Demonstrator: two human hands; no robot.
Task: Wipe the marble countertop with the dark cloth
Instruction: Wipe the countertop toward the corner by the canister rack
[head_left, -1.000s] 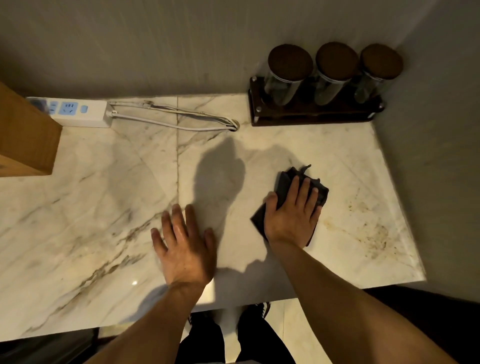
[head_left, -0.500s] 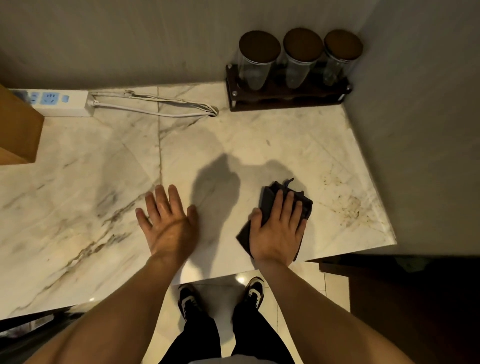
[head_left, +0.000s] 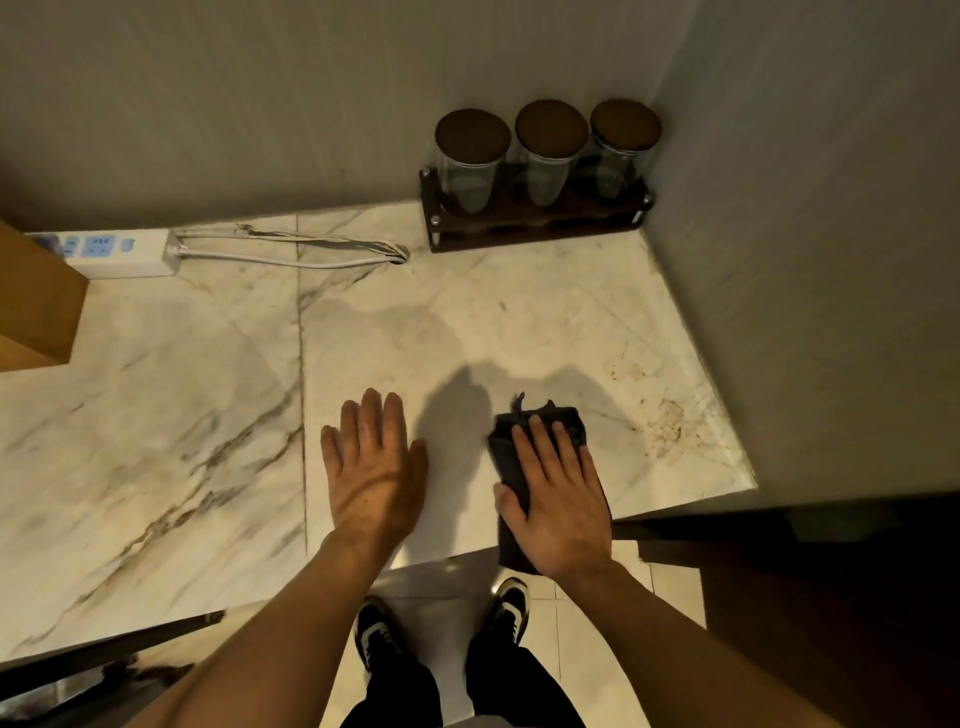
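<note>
While the right hand (head_left: 558, 499) presses flat on the dark cloth (head_left: 511, 462), fingers spread and extended rather than curled, the cloth lies pinned between palm and the marble countertop (head_left: 467, 322), right at the near edge; its lower end appears to hang just over that edge below the wrist. The left hand (head_left: 375, 467) lies open and flat on the bare marble just to the left of the cloth hand, holding nothing, apparently bracing the body.

Judging progress is hard, since no wet streak or clear wiped band shows. The patch around and between the two hands looks clean and pale. To the right of the right hand, near the side wall, a scatter of brownish stains (head_left: 662, 426) is plain to see and not yet covered by the cloth, so that corner seems to be left. Beyond the fingertips, the surface up to the jar rack (head_left: 535, 223) and the coiled cable (head_left: 311, 254) of the power strip (head_left: 119, 254) shows only faint marks. Far to the left of the left hand, the wide veined slab by the wooden box (head_left: 36, 312) gives no sign either way. I judge the wiping to be well short of finished, with the stained patch the obvious remaining work.
</note>
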